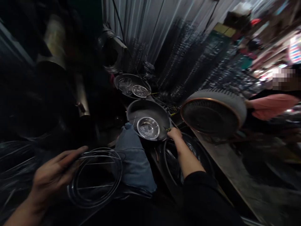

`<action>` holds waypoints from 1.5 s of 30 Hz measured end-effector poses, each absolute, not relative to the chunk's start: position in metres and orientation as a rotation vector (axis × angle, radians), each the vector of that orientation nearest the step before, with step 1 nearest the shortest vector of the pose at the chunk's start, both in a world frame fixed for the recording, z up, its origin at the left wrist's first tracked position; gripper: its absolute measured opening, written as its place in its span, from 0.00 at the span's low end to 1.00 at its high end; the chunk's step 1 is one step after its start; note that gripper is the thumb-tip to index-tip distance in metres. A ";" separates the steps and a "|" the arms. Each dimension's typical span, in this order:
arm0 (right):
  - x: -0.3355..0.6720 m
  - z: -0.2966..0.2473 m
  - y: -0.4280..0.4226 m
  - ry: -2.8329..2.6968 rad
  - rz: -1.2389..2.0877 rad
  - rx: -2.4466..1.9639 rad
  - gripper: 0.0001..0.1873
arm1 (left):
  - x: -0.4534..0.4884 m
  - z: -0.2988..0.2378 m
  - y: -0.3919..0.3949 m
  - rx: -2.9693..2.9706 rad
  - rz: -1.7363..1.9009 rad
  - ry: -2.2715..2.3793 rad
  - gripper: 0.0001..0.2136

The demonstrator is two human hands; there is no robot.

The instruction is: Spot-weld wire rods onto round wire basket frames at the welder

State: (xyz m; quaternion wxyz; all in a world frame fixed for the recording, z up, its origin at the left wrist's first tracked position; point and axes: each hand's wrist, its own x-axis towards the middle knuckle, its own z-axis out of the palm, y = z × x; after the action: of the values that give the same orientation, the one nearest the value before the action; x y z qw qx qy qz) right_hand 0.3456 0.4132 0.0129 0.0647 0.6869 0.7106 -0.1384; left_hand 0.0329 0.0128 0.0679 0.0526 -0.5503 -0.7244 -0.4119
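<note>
head view | left hand [53, 177] pinched on wire rings [98, 185], hoops lying flat just right of it | right hand [175, 133] bunched at pan [143, 110] rim, grip unclear | steel bowl [148, 128] just left of right hand, well ahead-right of left hand

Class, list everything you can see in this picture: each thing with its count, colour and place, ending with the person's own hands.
near pan: one, dark grey, centre
far pan: one, dark grey, behind it
small bowls: three, shiny; one in near pan, two in far pan
fan cover: one, grey with copper rim, right
wire rings: several, silver, lower left
ribbed wall: one, grey, background
sleeve: one, pink, another person's, far right
knee: one, blue jeans, centre
left hand: one, holding wire rings
right hand: one, at near pan's rim
</note>
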 end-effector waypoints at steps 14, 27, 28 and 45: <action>0.220 0.061 0.175 3.611 -1.446 0.491 0.25 | 0.034 0.067 0.015 -1.682 -1.355 -2.185 0.15; 0.162 0.075 0.170 3.696 -1.865 0.509 0.05 | 0.012 0.076 0.003 -1.553 -1.058 -1.839 0.24; 0.159 0.077 0.170 3.714 -1.816 0.496 0.06 | 0.009 0.076 0.004 -1.548 -1.041 -1.818 0.25; 0.113 0.071 0.201 3.851 -1.108 0.473 0.07 | -0.032 0.071 0.032 -1.551 -0.886 -1.748 0.10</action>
State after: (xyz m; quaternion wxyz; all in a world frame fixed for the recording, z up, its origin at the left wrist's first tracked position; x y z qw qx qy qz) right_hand 0.1130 0.2006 0.0709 -0.4320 0.1056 0.8607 -0.2477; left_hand -0.0320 0.0316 0.0711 0.3157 -0.5887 -0.6637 -0.3364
